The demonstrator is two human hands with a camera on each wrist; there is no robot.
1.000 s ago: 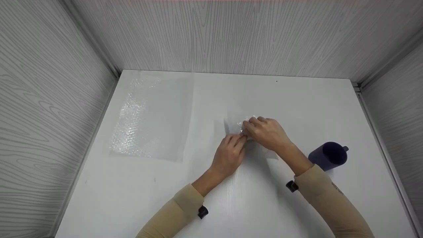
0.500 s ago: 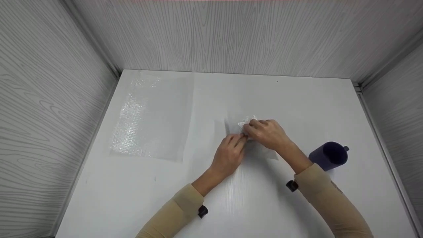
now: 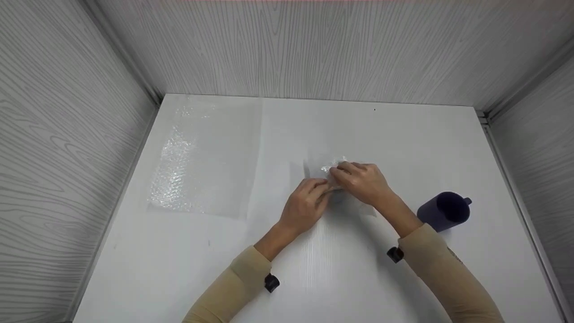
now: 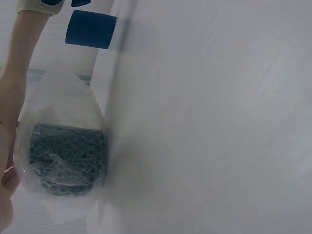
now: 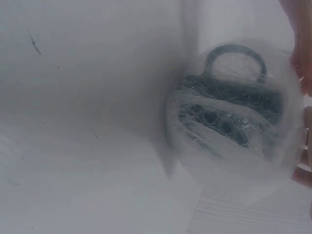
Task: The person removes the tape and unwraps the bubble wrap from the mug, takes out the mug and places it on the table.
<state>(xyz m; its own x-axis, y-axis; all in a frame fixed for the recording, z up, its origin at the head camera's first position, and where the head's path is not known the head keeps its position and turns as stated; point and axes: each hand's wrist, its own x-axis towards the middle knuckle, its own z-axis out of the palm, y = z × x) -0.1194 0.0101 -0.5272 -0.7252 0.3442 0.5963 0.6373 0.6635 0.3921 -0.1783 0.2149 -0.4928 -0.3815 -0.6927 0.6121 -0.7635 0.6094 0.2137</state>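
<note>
Bubble wrap (image 3: 332,167) surrounds a dark mug (image 4: 68,158) on the table, its body showing through the film in the left wrist view. A curved handle (image 5: 236,48) is visible inside the wrap in the right wrist view. My left hand (image 3: 305,204) pinches the near left edge of the wrap with its fingertips. Just beyond it, my right hand (image 3: 362,181) grips the wrap from the right, fingers curled over the top. In the head view both hands cover most of the mug.
A second, dark blue mug (image 3: 432,214) stands unwrapped beside my right forearm. One flat bubble wrap sheet (image 3: 215,157) lies on the white table (image 3: 148,269) at the left. Grey wood-grain panels (image 3: 287,49) enclose the back and sides.
My left hand has shifted slightly left, opening a small space between its fingertips and my right hand. The right hand has moved only slightly, still gripping the wrap.
</note>
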